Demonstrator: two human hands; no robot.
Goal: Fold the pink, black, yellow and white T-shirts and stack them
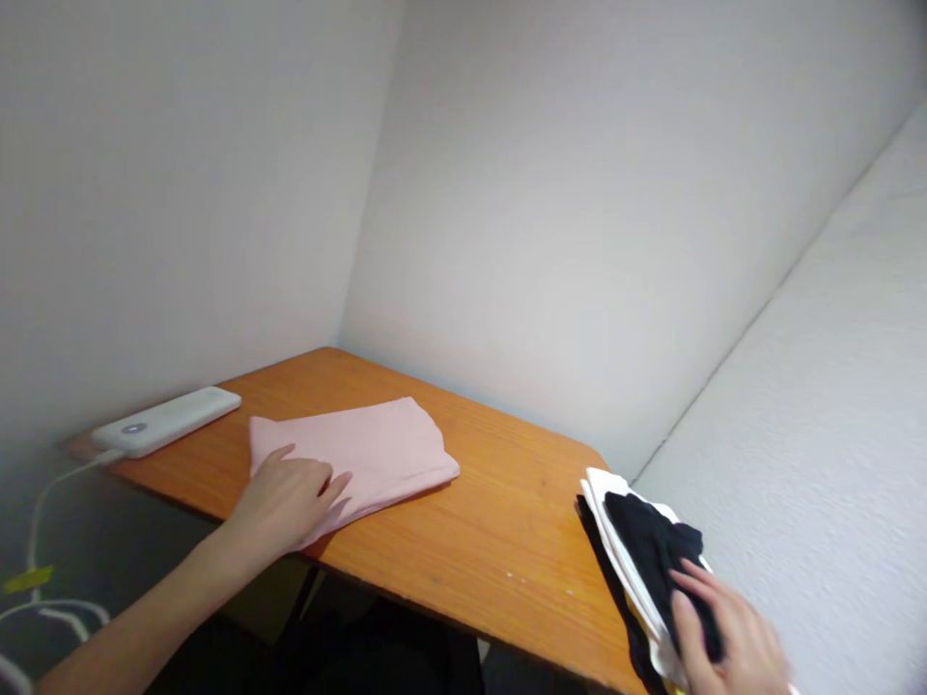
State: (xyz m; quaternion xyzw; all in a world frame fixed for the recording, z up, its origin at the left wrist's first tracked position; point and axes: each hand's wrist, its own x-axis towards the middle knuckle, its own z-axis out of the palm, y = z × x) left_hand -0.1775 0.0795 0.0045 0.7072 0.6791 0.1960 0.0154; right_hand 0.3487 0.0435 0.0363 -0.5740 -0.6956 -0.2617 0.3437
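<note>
At the far left a white cable point(43, 502) runs down from the end of a white power bank point(166, 421), which lies along the back left edge of your wooden desk point(499, 521), close to the wall; just to the right of it lies a folded pink cloth point(362, 454), flat on the desk and apart from the power bank. Your left hand point(286, 502) rests palm down on the near left corner of that cloth, fingers spread and slightly bent; the grip is open and flat, pressing on the fabric rather than closed round it. The middle of the desk shows bare wood grain, with a few pale specks near the front edge. At the right corner of the desk sits a stack of folded garments point(630, 550), white and black layers with a hint of yellow at the bottom, overhanging the edge beside the pale textured surface point(832, 434) on the right. Your right hand point(724, 637) lies on the top black piece at the near end of the stack; the fingers curl over the fabric, but whether the grip has actually pinched it you cannot tell, as the hand is blurred and partly cut off by the frame.
</note>
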